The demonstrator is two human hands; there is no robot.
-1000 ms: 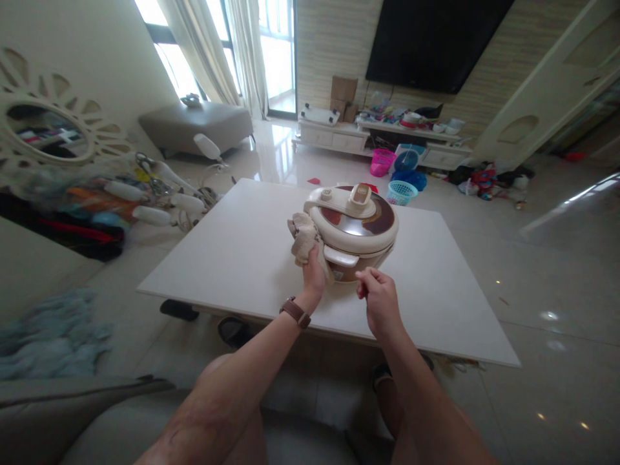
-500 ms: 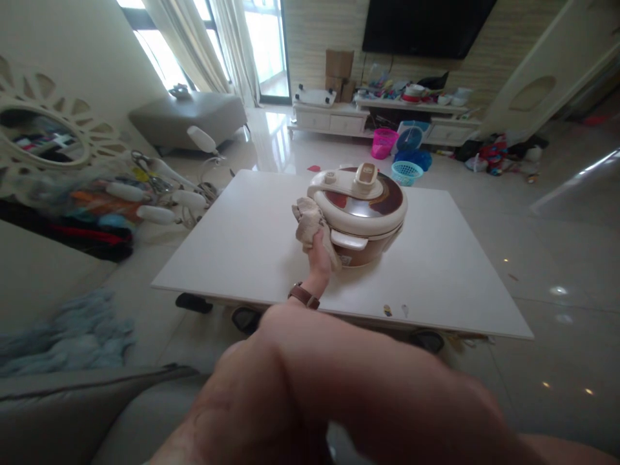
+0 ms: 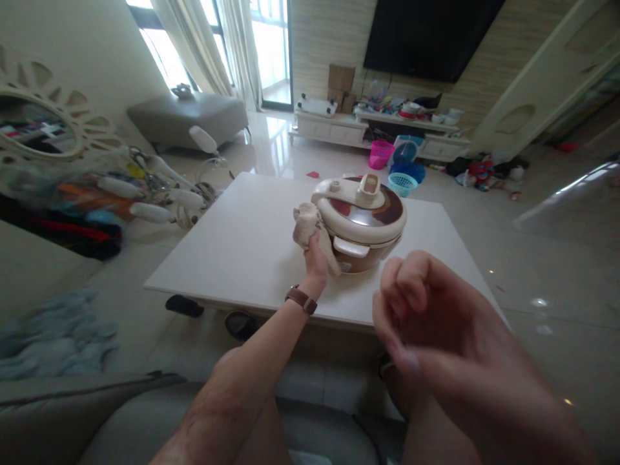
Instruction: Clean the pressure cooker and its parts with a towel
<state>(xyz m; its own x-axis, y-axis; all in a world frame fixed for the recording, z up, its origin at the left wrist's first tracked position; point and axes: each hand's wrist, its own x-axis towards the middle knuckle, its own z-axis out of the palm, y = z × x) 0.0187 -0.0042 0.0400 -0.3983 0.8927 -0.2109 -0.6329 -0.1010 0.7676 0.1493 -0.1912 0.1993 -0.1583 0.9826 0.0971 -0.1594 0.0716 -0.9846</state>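
A pressure cooker (image 3: 364, 223) with a cream rim and a shiny brown lid stands on the white table (image 3: 227, 239), its lid on. My left hand (image 3: 316, 259), a brown watch on its wrist, grips a bunched beige cloth (image 3: 308, 223) and presses it against the cooker's left side. Close to the camera on the right, my right hand (image 3: 431, 316) is raised over the table's front edge, apart from the cooker. Its fingers are loosely curled in toward the thumb, slightly blurred, and nothing shows in them.
A white lamp with several shades (image 3: 181, 200) is left of the table. Pink (image 3: 380, 155) and light-blue baskets (image 3: 402, 185) stand on the floor beyond it. A grey bench (image 3: 191, 119) and a cluttered TV cabinet (image 3: 334, 131) are farther back. Grey sofa (image 3: 130, 420) below me.
My right hand and arm, which crossed in front of the left forearm, have drawn back to the right. The left hand stays with the cloth at the cooker's side. The view has shifted slightly.
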